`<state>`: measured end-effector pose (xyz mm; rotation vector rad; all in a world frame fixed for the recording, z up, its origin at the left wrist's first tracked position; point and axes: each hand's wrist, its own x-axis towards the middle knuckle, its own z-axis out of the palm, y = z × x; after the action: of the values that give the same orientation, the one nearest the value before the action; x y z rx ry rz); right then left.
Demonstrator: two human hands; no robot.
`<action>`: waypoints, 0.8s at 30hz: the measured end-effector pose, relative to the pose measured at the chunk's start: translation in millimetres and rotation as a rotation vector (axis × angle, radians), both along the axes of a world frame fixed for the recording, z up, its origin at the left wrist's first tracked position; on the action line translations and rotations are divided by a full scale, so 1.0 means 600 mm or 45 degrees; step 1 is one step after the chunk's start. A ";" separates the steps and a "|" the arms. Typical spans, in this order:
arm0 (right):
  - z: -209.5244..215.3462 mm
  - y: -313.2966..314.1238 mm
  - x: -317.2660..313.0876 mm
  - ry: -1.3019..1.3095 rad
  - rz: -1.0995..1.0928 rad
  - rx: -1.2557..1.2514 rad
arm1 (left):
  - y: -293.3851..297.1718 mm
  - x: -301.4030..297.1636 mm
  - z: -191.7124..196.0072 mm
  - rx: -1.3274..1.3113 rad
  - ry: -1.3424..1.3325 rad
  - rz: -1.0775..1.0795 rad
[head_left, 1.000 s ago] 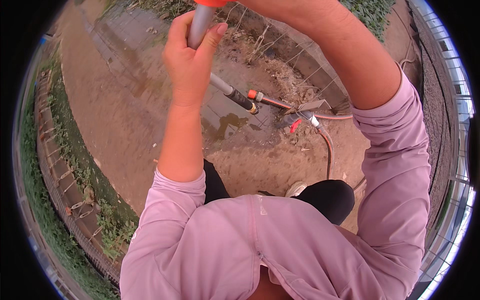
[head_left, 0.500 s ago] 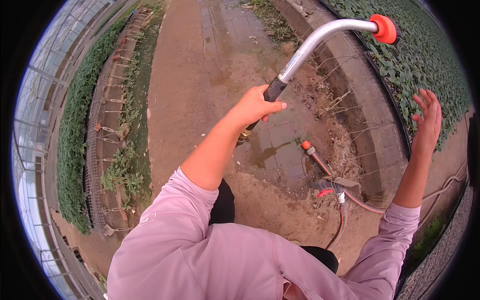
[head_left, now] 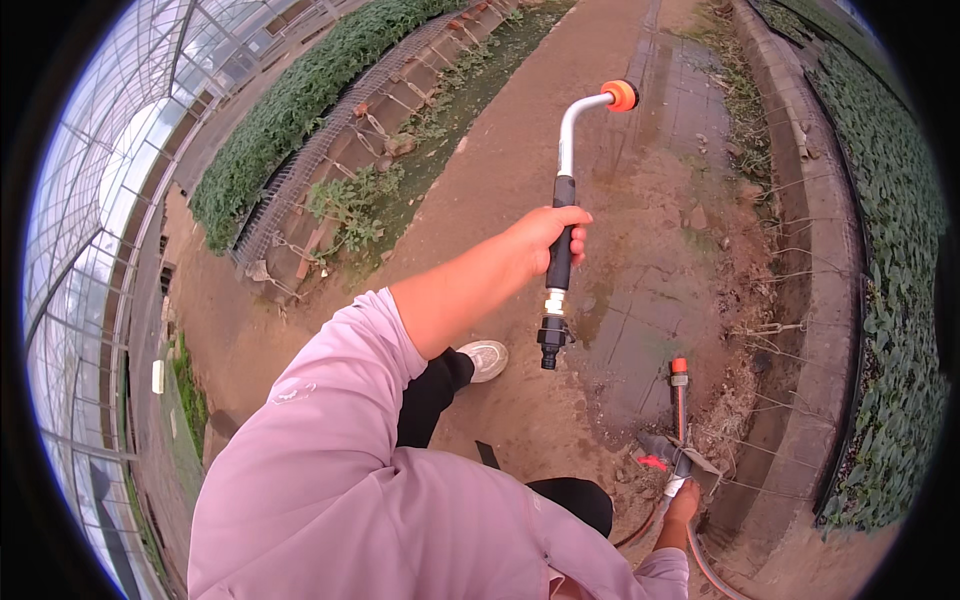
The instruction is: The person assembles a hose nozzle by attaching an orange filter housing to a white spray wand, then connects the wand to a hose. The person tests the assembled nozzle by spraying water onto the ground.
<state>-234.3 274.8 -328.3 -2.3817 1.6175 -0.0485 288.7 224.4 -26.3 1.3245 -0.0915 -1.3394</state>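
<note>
My left hand (head_left: 555, 238) is wrapped around the black grip of a watering wand (head_left: 567, 145) with a bent silver tube. Its round orange head points up and away; a black connector (head_left: 551, 338) at the lower end hangs free, joined to no hose. At the lower right, my right hand (head_left: 684, 502) is closed on an orange-striped grey hose (head_left: 680, 408), beside a white fitting (head_left: 673, 486) and a dark pipe valve with a red handle (head_left: 653, 462). My fingertips there are partly hidden. The hose ends upward in an orange connector (head_left: 679, 366).
Wet, muddy ground with a puddle (head_left: 640, 330) lies ahead. A concrete curb (head_left: 815, 300) with wires runs along the right, next to a bed of green seedlings (head_left: 905, 330). Another planted bed (head_left: 300, 115) edged with mesh stands on the left. My shoe (head_left: 485, 360) is beneath the left arm.
My right hand has come down from the raised, spread position at the right onto the hose. The wand has swung more upright, showing its lower connector. The view has turned and shifted.
</note>
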 end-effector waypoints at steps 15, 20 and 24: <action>0.019 -0.022 0.003 -0.084 -0.420 0.109 | 0.051 -0.043 -0.079 0.036 -0.084 0.075; 0.174 0.040 -0.066 -0.048 -0.543 -0.090 | 0.102 0.020 -0.119 -0.182 0.087 0.036; 0.344 0.088 -0.078 -0.141 -0.899 -0.159 | 0.142 0.047 -0.122 -0.204 0.097 0.048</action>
<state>-281.1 327.7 -121.9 -1.7228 2.3570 -0.4121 316.8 309.4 -99.5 1.1343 -0.1184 -1.3214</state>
